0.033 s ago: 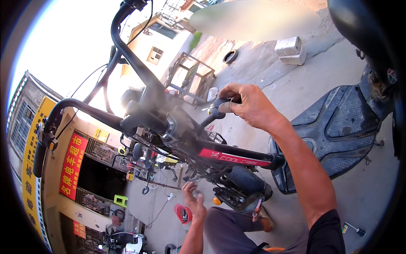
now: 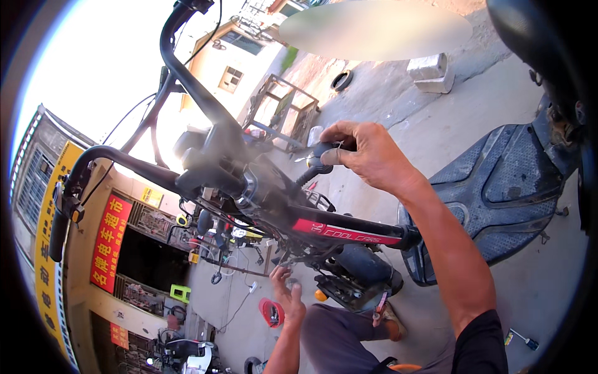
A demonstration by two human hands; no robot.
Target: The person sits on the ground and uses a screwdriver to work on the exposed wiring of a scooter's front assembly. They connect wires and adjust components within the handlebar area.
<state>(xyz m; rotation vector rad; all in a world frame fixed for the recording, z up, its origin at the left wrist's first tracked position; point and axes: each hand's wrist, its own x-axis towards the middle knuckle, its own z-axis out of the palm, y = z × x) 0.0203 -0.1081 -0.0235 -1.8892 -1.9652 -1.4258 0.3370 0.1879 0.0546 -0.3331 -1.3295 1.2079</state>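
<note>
A black electric bike or scooter frame [image 2: 261, 196] leans across the middle, with a red-and-white strip along its bar. My right hand [image 2: 367, 153] is closed around a black rounded part [image 2: 322, 156] at the end of a ribbed black sleeve [image 2: 306, 176]. A thin silvery piece and a yellow bit show on that part's left side; its exact kind is unclear. Low beside the frame's underside, my left hand [image 2: 288, 302] has its thumb apart from its slightly bent fingers, holding nothing that I can see. Dark wiring hangs just above it.
Black handlebars [image 2: 124, 161] reach left. A textured footboard [image 2: 492, 193] lies at right. A red bowl [image 2: 271, 313] with small parts stands by my left forearm. A screwdriver [image 2: 529, 343] lies lower right. Farther off are a metal-framed table [image 2: 280, 115], a tyre [image 2: 342, 80] and white blocks [image 2: 430, 73].
</note>
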